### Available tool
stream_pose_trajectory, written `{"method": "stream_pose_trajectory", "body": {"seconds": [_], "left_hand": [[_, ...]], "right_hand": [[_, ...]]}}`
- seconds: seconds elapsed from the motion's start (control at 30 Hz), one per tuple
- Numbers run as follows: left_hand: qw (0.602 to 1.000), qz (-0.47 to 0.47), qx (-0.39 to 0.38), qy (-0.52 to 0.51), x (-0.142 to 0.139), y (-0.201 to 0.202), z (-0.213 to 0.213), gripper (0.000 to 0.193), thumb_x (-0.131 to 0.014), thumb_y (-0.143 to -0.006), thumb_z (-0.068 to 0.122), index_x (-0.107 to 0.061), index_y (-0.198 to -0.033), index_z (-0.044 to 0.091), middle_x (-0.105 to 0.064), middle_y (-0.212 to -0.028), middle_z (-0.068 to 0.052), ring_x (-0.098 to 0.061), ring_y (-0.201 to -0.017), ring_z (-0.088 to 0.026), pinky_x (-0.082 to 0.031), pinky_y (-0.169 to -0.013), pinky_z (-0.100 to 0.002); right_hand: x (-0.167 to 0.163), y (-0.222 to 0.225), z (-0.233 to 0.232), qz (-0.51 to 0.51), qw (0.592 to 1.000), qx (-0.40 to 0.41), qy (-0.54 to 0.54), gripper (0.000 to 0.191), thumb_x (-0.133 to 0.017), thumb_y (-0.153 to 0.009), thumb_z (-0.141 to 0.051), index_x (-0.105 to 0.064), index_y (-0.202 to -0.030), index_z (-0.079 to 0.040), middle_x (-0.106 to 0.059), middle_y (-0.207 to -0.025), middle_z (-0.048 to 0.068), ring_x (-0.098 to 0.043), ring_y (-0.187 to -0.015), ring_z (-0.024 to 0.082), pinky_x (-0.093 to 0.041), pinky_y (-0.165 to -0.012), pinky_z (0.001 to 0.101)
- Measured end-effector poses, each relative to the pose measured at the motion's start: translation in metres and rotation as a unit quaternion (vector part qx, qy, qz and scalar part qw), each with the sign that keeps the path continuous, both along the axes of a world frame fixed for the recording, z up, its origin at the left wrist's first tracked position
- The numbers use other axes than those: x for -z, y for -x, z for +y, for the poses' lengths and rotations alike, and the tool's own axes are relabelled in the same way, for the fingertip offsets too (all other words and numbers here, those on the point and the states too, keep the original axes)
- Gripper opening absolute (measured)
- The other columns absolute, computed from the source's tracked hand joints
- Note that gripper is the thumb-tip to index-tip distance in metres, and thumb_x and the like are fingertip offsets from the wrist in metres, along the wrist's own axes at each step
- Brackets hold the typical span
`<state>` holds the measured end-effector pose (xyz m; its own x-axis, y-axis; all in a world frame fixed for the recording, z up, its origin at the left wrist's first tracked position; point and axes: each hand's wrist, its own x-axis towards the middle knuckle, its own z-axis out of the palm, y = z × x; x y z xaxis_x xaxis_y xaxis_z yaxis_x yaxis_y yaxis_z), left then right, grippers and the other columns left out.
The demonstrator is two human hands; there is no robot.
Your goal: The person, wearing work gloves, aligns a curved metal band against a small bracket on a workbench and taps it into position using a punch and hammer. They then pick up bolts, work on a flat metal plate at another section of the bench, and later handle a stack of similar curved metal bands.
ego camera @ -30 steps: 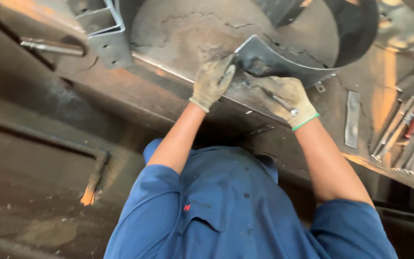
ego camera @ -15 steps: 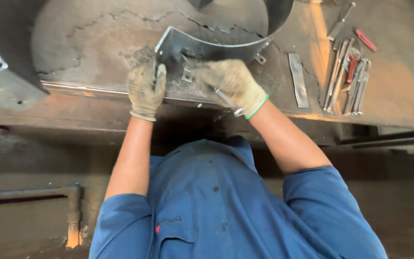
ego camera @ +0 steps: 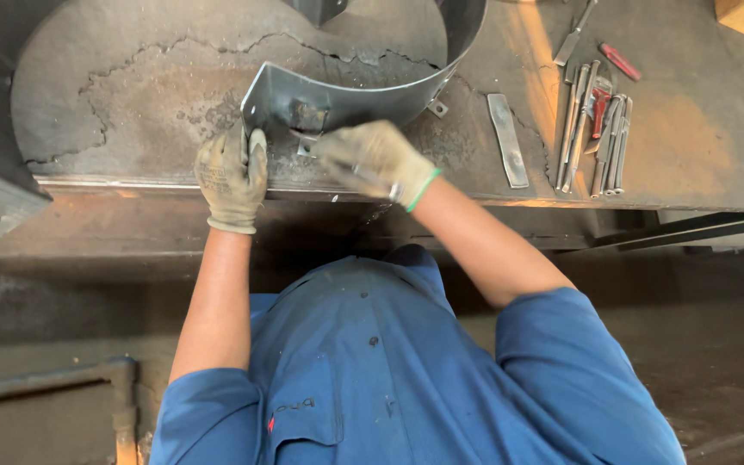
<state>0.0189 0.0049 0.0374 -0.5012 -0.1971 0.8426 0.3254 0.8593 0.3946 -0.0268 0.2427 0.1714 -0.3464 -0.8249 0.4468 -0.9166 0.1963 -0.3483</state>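
Both gloved hands, left hand; right hand, press curved steel band

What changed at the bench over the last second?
Mostly the view swung, bringing the curved steel band to centre frame. The left hand keeps steadying the band's bent end; the right hand still grips a thin rod-like tool beside it. Nothing was picked up or let go. The flat bar and the tool row lie as before.
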Motion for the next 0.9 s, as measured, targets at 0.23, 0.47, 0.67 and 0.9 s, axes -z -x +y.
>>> {"method": "stream_pose_trajectory", "body": {"seconds": [0.23, 0.47, 0.67, 0.9], "left_hand": [[0.999, 0.029, -0.027, 0.027, 0.004, 0.002, 0.000, 0.022, -0.074, -0.105, 0.018, -0.067, -0.118, 0.003, -0.067, -0.097, -0.016, -0.063, -0.086, -0.036, -0.051, -0.080, -0.045], [0.998, -0.062, 0.013, -0.018, 0.007, 0.005, -0.001, 0.014, -0.075, -0.102, 0.016, -0.067, -0.101, 0.004, -0.057, -0.079, -0.014, -0.058, -0.075, -0.036, -0.047, -0.072, -0.048], [0.999, -0.038, 0.009, -0.009, 0.008, 0.003, -0.001, 0.014, -0.074, -0.104, 0.015, -0.069, -0.110, 0.003, -0.061, -0.087, -0.014, -0.059, -0.080, -0.036, -0.048, -0.075, -0.047], [0.999, -0.046, 0.011, -0.022, 0.001, 0.002, 0.001, 0.012, -0.074, -0.101, 0.014, -0.068, -0.104, 0.004, -0.057, -0.079, -0.011, -0.056, -0.072, -0.033, -0.047, -0.071, -0.045]], "right_hand": [[0.011, 0.010, 0.006, 0.113, 0.993, 0.029, -0.014, 0.031, -0.078, -0.091, -0.009, -0.069, -0.120, -0.010, -0.072, -0.103, 0.007, -0.070, -0.085, 0.026, -0.056, -0.072, 0.0371], [0.017, 0.009, 0.008, 0.105, 0.994, 0.004, -0.032, 0.037, -0.075, -0.082, -0.008, -0.068, -0.119, -0.009, -0.072, -0.100, 0.007, -0.071, -0.083, 0.025, -0.057, -0.070, 0.0357], [0.020, 0.003, 0.007, 0.020, 0.999, 0.038, -0.005, 0.032, -0.077, -0.092, -0.010, -0.070, -0.123, -0.014, -0.070, -0.099, 0.004, -0.071, -0.087, 0.022, -0.057, -0.075, 0.0335], [0.019, 0.000, 0.003, 0.141, 0.988, 0.056, -0.005, 0.032, -0.075, -0.088, -0.009, -0.068, -0.118, -0.012, -0.070, -0.097, 0.007, -0.071, -0.087, 0.026, -0.057, -0.073, 0.0367]]}}
